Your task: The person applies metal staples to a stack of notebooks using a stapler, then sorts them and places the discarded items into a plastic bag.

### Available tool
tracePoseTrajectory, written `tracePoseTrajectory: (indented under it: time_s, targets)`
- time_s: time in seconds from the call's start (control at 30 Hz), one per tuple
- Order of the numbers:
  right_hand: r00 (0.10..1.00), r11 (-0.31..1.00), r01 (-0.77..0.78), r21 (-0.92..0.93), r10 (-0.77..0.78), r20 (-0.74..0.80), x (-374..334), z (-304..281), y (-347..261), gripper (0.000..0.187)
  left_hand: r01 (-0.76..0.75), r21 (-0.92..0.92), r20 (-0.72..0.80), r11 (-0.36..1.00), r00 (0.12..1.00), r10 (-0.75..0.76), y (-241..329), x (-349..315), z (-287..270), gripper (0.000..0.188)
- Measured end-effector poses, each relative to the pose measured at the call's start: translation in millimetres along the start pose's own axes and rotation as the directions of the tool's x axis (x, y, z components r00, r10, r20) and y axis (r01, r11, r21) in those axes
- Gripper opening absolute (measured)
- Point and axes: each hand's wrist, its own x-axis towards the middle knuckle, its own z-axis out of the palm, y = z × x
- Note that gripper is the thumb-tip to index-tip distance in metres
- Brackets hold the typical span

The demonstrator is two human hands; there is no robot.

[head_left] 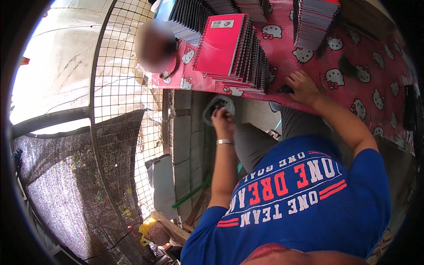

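Nearest, seen from above, a blue printed T-shirt (282, 190) and grey trousers (254, 143). Two hands, well apart. Left forearm straight ahead beside the thigh, metal band (224, 141) at the wrist, left hand (223, 117) just off the bench's near edge, fingers curled at one clear plastic bag (207, 113); impossible to tell grip from touch, or to identify the dark contents. Right elbow bent outward, forearm angled inward, right hand (304, 88) palm down on the near edge of the bench (316, 68), fingers bent, at one small dark object (285, 89) with long axis roughly sideways, visible end toward the left; again impossible to tell a hold from a touch.

Beyond, left of the right hand on a pink cartoon-cat cloth (366, 99), one uneven stack of spiral notebooks (254, 64), topped by one pink notebook (221, 44), long axis running away from the near edge, far end slanting right, label there. Farther back, at least two stacks (190, 20) at left, one stack (313, 24) at right.
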Motion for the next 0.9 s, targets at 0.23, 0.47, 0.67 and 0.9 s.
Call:
tracePoseTrajectory:
  time_s: [0.23,0.47,0.67,0.9]
  targets:
    - [1.0,1.0,0.012,0.018,-0.012,-0.015,3.6,2.4,-3.4,0.043,0.242,-0.299,-0.333,0.923,0.88,-0.339,111.5,68.0,-124.1,0.089]
    - [1.0,0.997,0.002,0.082,0.001,-0.031,4.6,9.4,-4.1,0.048,0.18,0.551,-0.48,0.815,0.867,0.133,167.2,39.9,-108.3,0.061]
    - [0.882,0.692,-0.199,0.694,0.436,-0.182,15.2,-13.6,-15.3,0.054,-0.828,0.503,0.439,0.249,0.493,0.751,219.9,-60.9,170.5,0.022]
    - [0.895,0.781,0.293,0.552,-0.021,-0.446,77.1,-123.6,-71.1,0.052,-0.928,0.333,0.943,-0.168,0.333,0.033,193.6,-134.1,302.5,0.032]
